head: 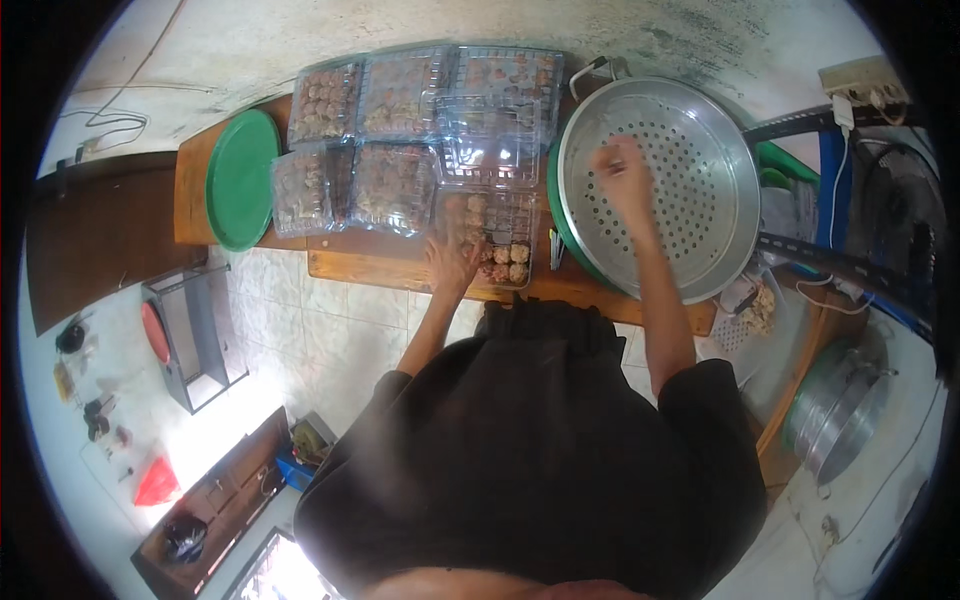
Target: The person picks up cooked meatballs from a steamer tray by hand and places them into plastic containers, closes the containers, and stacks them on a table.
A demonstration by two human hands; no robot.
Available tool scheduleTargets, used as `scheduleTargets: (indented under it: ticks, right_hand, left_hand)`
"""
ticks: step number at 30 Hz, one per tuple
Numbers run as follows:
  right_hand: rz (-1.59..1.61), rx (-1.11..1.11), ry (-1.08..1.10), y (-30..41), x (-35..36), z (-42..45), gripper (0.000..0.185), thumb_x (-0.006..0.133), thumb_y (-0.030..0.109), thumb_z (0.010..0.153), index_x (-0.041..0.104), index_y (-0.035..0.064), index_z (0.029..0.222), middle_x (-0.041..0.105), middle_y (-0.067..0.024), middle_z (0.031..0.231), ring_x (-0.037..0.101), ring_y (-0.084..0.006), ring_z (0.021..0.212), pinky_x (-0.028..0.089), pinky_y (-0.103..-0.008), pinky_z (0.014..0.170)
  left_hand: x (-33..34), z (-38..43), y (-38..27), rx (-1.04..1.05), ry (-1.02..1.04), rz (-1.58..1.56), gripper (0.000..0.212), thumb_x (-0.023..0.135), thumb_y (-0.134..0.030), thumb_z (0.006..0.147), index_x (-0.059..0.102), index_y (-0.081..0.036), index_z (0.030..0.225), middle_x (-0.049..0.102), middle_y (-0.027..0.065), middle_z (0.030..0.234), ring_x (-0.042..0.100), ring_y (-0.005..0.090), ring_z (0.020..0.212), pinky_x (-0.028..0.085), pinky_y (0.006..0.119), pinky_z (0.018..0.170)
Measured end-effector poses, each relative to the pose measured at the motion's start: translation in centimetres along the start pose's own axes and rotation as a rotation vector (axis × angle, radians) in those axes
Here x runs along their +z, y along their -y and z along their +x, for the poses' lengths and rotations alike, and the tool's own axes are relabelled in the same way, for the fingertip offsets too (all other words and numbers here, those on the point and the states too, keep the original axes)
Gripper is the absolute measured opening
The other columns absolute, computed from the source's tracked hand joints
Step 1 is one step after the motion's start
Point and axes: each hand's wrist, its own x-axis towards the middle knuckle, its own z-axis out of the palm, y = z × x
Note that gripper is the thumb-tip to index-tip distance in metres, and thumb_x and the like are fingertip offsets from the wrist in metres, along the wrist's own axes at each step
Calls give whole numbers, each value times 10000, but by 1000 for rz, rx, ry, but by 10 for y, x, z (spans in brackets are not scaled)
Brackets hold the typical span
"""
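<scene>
My left hand (451, 262) lies at the left side of an opened clear plastic clamshell box (514, 217), its fingers apart and touching the box. Inside the box, small round food pieces (511, 255) sit along the near part and the left side; they look like dumplings or meatballs. The lid (487, 154) is tipped back toward the wall. Over the round perforated aluminium steamer tray (679, 187), my right hand (626, 180) is blurred with its fingers curled. Whether it pinches something cannot be made out.
Several shut clamshell boxes of food (394, 184) are stacked behind and left on the wooden table (375, 262). A green round lid or tray (241, 180) lies further left. A dark metal rack post (817, 262) and a fan (900, 195) stand right. Steamer pots (840, 420) are lower right.
</scene>
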Motion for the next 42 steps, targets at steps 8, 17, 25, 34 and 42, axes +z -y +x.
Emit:
scheduleTargets:
  ticks: [8, 17, 25, 34, 42]
  right_hand:
    - [-423, -119, 372, -64, 184, -118, 230, 781, 214, 804, 725, 53, 958, 734, -162, 875, 706, -404, 805, 551, -492, 743]
    - [175, 433, -513, 5, 113, -184, 582, 789, 278, 872, 576, 8, 1342, 683, -164, 1149, 714, -266, 915, 619, -361, 728]
    - [767, 484, -1076, -85, -27, -186, 532, 620, 160, 922, 476, -14, 1403, 557, -290, 1334, 605, -512, 1165, 585, -659, 864]
    - [873, 574, -991, -12, -87, -201, 548, 634, 17, 865, 533, -13, 1403, 610, -246, 1345, 675, -381, 1157, 668, -559, 745]
    - [844, 283, -823, -64, -193, -433, 503, 650, 33, 832, 615, 15, 1333, 707, -127, 1126, 729, -254, 841, 623, -394, 535]
  left_hand:
    - [-3, 15, 0, 75, 137, -178, 864, 695, -418, 921, 256, -312, 1658, 463, 368, 1301, 551, 567, 1139, 509, 615, 920]
    - [-46, -8, 46, 113, 257, -315, 842, 611, -491, 992, 216, -144, 1650, 391, 442, 1478, 501, 618, 1262, 481, 586, 1009]
    - [-15, -30, 114, 377, 107, -578, 700, 685, -332, 958, 430, -7, 1523, 633, 265, 1290, 663, 400, 1070, 532, 467, 885]
    - [-24, -8, -22, 566, 75, -705, 584, 617, -293, 1056, 450, 9, 1526, 644, 111, 998, 600, 164, 817, 486, 312, 730]
    - [49, -155, -124, 382, 388, -1143, 757, 469, -512, 1079, 342, 53, 1567, 385, 242, 1591, 407, 341, 1454, 337, 479, 1195]
